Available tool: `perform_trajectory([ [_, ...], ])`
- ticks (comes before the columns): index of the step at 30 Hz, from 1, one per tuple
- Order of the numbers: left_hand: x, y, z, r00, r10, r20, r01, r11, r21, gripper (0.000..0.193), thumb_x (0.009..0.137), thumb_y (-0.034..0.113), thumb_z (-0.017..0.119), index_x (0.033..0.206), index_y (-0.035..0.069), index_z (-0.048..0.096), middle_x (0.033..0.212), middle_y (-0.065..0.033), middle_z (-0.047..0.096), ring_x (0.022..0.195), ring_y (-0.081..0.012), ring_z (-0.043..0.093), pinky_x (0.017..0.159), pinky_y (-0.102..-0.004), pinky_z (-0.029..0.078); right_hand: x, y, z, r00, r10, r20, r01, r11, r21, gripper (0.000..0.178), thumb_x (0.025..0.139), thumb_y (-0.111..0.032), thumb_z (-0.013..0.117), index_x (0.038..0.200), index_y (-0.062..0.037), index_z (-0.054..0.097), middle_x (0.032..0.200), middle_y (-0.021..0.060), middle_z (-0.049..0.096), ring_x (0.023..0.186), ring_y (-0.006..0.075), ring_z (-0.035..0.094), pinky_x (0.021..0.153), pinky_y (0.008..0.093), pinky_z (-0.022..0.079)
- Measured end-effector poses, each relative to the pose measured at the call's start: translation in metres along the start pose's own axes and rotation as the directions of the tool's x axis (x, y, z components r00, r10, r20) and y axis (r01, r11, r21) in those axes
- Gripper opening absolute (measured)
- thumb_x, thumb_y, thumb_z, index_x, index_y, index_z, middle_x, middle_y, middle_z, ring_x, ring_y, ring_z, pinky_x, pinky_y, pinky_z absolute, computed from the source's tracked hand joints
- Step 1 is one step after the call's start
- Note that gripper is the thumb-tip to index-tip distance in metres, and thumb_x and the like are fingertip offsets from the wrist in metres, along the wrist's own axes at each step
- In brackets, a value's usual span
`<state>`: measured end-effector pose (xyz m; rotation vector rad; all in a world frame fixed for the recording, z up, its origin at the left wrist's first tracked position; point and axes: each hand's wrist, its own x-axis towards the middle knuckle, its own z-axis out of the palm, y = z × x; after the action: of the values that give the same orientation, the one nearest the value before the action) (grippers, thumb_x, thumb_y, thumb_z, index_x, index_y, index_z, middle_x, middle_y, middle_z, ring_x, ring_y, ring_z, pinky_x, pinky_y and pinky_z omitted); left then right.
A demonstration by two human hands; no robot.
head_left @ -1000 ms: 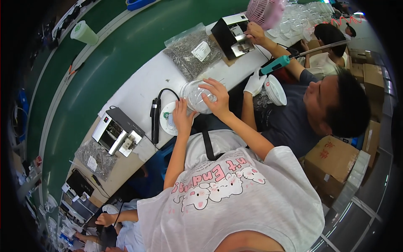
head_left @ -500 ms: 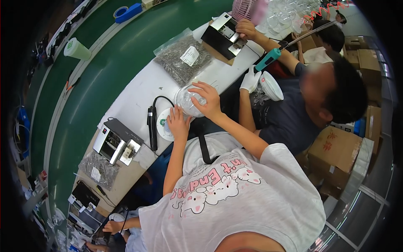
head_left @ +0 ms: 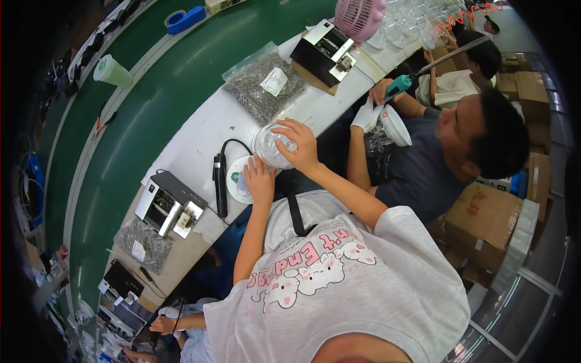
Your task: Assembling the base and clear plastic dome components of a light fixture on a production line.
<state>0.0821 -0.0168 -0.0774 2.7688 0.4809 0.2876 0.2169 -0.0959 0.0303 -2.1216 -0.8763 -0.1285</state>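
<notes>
A clear round plastic cover, bowl-like in shape, is on the white worktable in front of me. My right hand grips it from the right, its thumb and fingers spread round the top. My left hand lies with outstretched fingers at the cover's near left edge and over part of a white round disc with a green mark. What lies beneath the palm is hidden. Just left of the disc lies a black electric screwdriver with a curved cord.
Screw feeders stand at left and farther right. Bags of screws lie beyond my hands and at lower left. A co-worker at right holds a teal screwdriver over a white round part. A green conveyor runs behind.
The co-worker's bare hand has left the far screw feeder and now grips the teal screwdriver. My hands and the clear cover have hardly moved.
</notes>
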Motion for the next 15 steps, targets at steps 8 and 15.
perform_trajectory([
  [8,0.008,0.012,-0.008,0.989,-0.021,0.148,0.015,0.999,0.042,0.063,0.069,0.027,0.067,0.115,-0.011,0.047,0.125,-0.027,0.04,0.123,-0.0353,0.032,0.102,-0.0474,0.024,0.001,-0.002,-0.002,0.999,-0.024,0.034,0.025,0.999,-0.02,0.024,0.071,-0.017,0.062,0.094,-0.0142,0.063,0.107,0.0068,0.058,0.102,0.03,0.052,0.085,0.0379,0.04],
  [15,-0.015,0.012,-0.004,0.989,0.011,0.146,-0.003,0.998,-0.057,0.056,0.077,0.027,0.058,0.114,-0.013,0.047,0.125,-0.023,0.043,0.123,-0.0326,0.034,0.102,-0.0462,0.025,-0.004,-0.007,-0.003,0.998,-0.03,0.059,0.03,1.0,-0.004,0.024,0.072,-0.016,0.061,0.096,-0.0128,0.063,0.108,0.0076,0.058,0.103,0.0308,0.052,0.085,0.0376,0.04],
])
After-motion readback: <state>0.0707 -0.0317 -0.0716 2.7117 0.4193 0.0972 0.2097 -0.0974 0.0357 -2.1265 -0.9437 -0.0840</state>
